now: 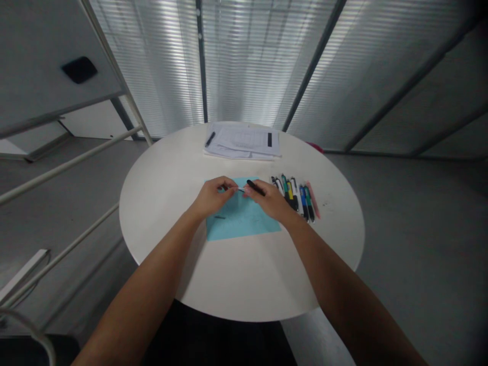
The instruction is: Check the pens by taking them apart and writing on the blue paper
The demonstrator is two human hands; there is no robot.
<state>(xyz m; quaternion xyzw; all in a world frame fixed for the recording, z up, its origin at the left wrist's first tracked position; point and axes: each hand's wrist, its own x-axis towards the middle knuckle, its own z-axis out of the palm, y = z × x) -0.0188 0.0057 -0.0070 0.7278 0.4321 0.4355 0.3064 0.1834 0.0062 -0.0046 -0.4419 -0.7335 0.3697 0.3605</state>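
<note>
**Q:** Grip state?

**A:** My right hand point(269, 200) pinches a slim black plastic pen point(255, 187) between thumb and fingers, one end angled toward my left hand point(211, 198). Those left fingertips point(230, 186) are pressed together on a thin pale sliver point(241, 189), too small to identify.

**Q:** Location?

**A:** Both hands are over the upper part of a light-blue paper sheet point(244, 223), on a round white table point(152, 223). Contact with the sheet: cannot tell.

**Q:** Surroundings?

**A:** At 3 o'clock from my hands, a row of multicoloured plastic pens point(293, 197) lies side by side, just beside my right hand. At 12 o'clock sits a stack of white printed forms point(242, 142), with a black pen point(210, 139) lying on it.
</note>
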